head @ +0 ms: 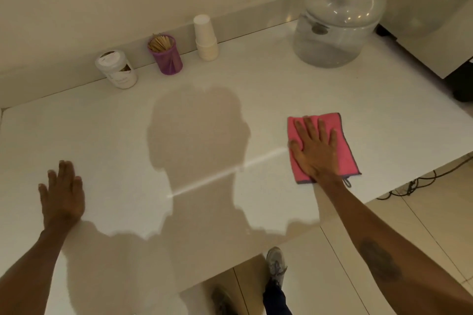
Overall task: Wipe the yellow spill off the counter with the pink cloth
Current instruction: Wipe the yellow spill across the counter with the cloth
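Pink microfibre cloth w/ grey trim (343,151) lies flat on white glossy counter (128,135) at 3 o'clock, near the rt edge. Right hand (316,151) pressed on it, fingers spread flat, not gripping. Left hand (62,193) at 8 o'clock, fingers straight, holding nothing; can't tell if it touches the counter. No yellow spill visible. Along back wall, 11–1 o'clock, well apart from cloth: white lidded jar (116,69), purple cup of wooden sticks (166,55), stacked white paper cups (206,38), big clear water jug (337,25).

Head view, looking down at counter (230,79).
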`<state>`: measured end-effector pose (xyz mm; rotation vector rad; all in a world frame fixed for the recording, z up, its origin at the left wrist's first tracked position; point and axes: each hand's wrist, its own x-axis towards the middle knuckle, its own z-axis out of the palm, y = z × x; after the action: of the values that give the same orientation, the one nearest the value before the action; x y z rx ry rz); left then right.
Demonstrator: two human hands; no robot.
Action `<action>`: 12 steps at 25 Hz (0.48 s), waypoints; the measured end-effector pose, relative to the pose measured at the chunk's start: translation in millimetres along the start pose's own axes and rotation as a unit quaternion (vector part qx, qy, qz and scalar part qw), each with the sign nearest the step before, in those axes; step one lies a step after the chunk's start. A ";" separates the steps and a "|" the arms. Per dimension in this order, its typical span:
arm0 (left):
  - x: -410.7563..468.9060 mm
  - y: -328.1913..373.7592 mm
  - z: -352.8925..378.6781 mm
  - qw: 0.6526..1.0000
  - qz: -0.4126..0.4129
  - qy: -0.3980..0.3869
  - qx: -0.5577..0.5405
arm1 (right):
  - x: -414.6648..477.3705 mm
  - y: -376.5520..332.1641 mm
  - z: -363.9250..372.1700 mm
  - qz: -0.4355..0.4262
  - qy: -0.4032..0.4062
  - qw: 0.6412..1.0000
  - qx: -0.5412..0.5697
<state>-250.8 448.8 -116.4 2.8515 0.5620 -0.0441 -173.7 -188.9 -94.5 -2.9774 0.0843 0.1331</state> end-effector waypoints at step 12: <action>-5.3 13.1 -7.3 0.999 -0.029 0.036 -0.016 | 143.5 -130.7 12.3 -0.126 -0.017 0.992 -0.009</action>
<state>-250.9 436.8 -106.0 2.8141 0.6541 0.0564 -23.8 -65.1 -99.6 -2.9696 -0.2971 0.1545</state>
